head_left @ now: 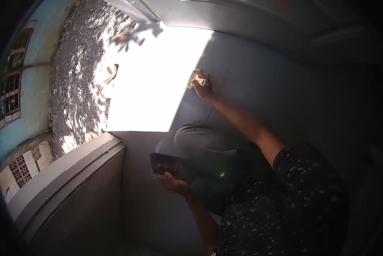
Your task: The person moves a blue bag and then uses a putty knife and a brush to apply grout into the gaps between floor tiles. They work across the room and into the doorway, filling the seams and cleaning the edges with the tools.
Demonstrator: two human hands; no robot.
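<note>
1. Nearest us is a dark shirt (260,213) with pale flecks, and beyond it the bent knee of dark trousers (200,138).
2. Our left hand (175,185) holds a dark plate (163,159), flat with rounded corners, near the trouser leg. We see a fingertip or thumb over its lower edge, closing on it; we cannot tell how the other fingers lie beneath.
3. Our right arm reaches farther out. Its hand (206,88) grips a pale wad (191,81), maybe cloth or sponge, the fingers curled together around it rather than spread. The wad is at the grey floor (238,64), right by the edge of a glaring sunlit patch (157,85).
4. To the left of the view, a low wall (93,153) with a stepped edge runs beside the floor.
5. Past the patch we see a pale sandal (111,74), just beside its bright edge.
6. Behind that lies gravel (67,85), dappled with light.
7. Farthest off, we see a turquoise building (35,98) with a barred window (10,94) and a reddish lattice (20,170) below it.
</note>
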